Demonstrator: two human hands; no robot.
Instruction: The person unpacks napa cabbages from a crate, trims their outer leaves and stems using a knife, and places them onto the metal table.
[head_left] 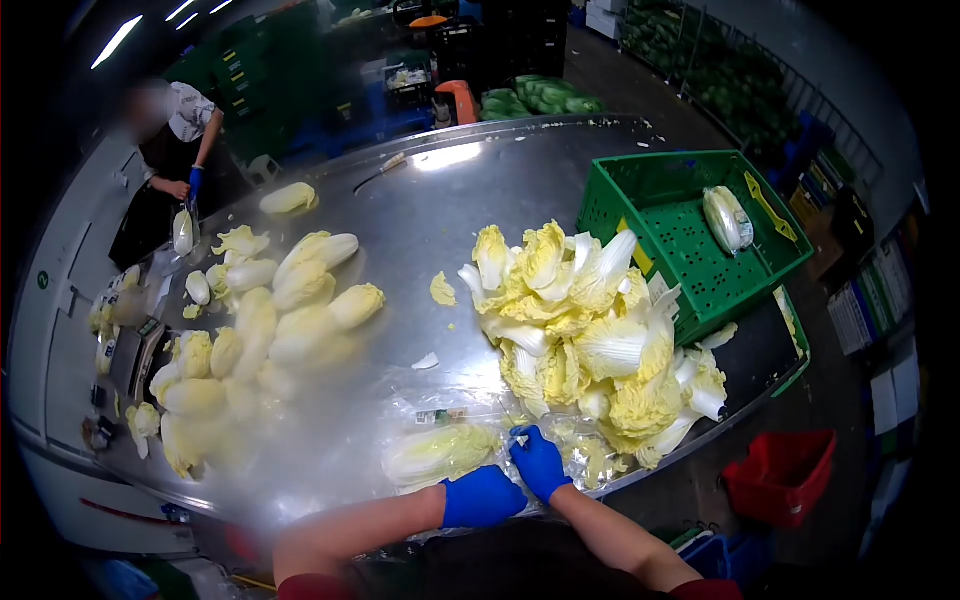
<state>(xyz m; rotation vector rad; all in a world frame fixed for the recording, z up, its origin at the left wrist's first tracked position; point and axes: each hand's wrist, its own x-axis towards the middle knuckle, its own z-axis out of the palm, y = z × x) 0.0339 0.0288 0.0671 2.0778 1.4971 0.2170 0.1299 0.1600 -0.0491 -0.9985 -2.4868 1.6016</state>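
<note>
A Chinese cabbage (440,452) lies on its side in a clear plastic bag (400,425) at the near edge of the metal table. My left hand (485,497), in a blue glove, is closed at the bag's right end; its fingertips are turned down and mostly hidden. Beside it my right hand (540,463), also gloved in blue, is closed on gathered clear plastic at the same end. Just right of my hands rises a heap of loose yellow-white cabbage leaves (600,340). More clear plastic with leaf scraps lies near my right wrist.
Several trimmed cabbages (290,320) lie on the metal table (430,215) to the left, partly blurred. A knife (380,172) rests toward the back. A green crate (690,285) at right holds a wrapped cabbage (728,220). Across the table a person (185,150) holds a bagged cabbage. A red bin (780,475) stands lower right.
</note>
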